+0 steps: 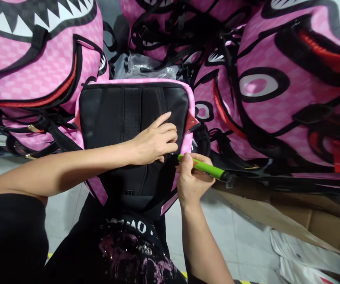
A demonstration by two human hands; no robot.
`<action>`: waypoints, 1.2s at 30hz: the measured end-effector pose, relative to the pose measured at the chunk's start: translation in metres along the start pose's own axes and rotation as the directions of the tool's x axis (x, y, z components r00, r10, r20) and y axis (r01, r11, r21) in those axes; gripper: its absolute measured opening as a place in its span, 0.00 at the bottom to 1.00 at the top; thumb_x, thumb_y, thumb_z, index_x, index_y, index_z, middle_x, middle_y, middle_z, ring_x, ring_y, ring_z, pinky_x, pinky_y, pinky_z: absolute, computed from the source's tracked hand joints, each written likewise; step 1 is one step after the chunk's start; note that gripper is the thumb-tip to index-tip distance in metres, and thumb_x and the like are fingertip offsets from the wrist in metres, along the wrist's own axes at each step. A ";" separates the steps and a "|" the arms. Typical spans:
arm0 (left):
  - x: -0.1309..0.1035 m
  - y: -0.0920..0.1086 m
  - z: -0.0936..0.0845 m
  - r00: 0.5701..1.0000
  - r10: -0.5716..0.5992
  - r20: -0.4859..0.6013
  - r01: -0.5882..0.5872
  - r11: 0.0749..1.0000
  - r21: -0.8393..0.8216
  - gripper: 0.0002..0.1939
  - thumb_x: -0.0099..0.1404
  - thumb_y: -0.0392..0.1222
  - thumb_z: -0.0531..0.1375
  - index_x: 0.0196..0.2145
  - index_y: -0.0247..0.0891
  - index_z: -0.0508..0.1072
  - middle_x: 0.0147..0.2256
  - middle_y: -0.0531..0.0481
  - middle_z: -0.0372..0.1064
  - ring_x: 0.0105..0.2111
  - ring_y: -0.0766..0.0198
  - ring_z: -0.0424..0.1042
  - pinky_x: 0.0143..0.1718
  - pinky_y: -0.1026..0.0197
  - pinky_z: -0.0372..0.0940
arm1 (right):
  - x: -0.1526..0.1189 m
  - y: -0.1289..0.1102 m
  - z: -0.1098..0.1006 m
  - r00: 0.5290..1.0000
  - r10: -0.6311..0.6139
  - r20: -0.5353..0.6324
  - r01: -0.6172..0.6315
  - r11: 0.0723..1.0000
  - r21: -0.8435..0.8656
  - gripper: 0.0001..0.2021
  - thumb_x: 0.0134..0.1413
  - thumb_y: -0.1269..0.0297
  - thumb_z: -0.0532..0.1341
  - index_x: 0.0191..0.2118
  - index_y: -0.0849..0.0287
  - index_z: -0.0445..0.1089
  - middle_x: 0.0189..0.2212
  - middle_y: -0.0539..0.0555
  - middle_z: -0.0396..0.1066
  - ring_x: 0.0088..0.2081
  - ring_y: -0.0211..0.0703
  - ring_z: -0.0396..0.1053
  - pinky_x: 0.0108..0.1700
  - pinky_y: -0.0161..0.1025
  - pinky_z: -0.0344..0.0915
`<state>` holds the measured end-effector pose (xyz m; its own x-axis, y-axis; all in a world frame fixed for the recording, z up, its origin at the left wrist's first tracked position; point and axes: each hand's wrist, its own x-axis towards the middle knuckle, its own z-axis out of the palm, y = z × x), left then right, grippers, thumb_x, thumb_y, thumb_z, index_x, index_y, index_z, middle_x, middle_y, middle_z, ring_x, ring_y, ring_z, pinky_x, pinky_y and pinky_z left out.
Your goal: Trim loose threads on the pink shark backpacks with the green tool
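Note:
A pink-edged backpack lies across my lap with its black back panel facing up. My left hand rests on the right part of this panel. Its thumb and index finger are bent close together against the black material, while the little finger stretches outward; the exact spot they grip is partly hidden. My right hand is closed around a slim, bright green pen-like tool with a black end. The tool's narrow tip points left, close to my left fingertips at the panel's right side. What kind of tool it is, I cannot tell.
Pink checkered backpacks with shark-mouth prints stand at the left and right; more are piled behind. Clear plastic wrap lies beyond the bag. Cardboard and white sheets lie on the tiled floor at right.

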<state>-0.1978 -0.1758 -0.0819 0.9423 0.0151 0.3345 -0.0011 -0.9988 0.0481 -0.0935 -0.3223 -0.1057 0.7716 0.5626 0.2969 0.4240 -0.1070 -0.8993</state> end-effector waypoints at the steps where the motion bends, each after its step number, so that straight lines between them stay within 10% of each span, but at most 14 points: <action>1: -0.001 0.001 0.001 1.000 0.000 -0.001 0.000 1.000 0.023 0.10 0.61 0.46 0.66 0.39 0.39 0.76 0.42 0.48 0.71 0.53 0.54 0.66 0.68 0.34 0.49 | 0.000 0.000 0.000 1.000 -0.009 0.001 0.009 1.000 -0.010 0.12 0.57 0.54 0.63 0.33 0.59 0.69 0.25 0.50 0.72 0.25 0.40 0.71 0.27 0.37 0.68; 36: -0.005 0.011 0.011 0.997 -0.067 -0.048 0.072 0.991 0.117 0.16 0.71 0.37 0.49 0.37 0.39 0.76 0.37 0.54 0.68 0.50 0.64 0.68 0.70 0.46 0.48 | 0.015 0.006 -0.003 0.983 -0.089 0.163 0.125 0.966 -0.226 0.15 0.62 0.49 0.59 0.33 0.56 0.69 0.27 0.53 0.72 0.23 0.42 0.69 0.27 0.42 0.66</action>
<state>-0.1993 -0.1878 -0.0935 0.9232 0.0841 0.3749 0.1060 -0.9936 -0.0382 -0.0780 -0.3176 -0.1055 0.6432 0.6957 0.3199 0.6135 -0.2182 -0.7589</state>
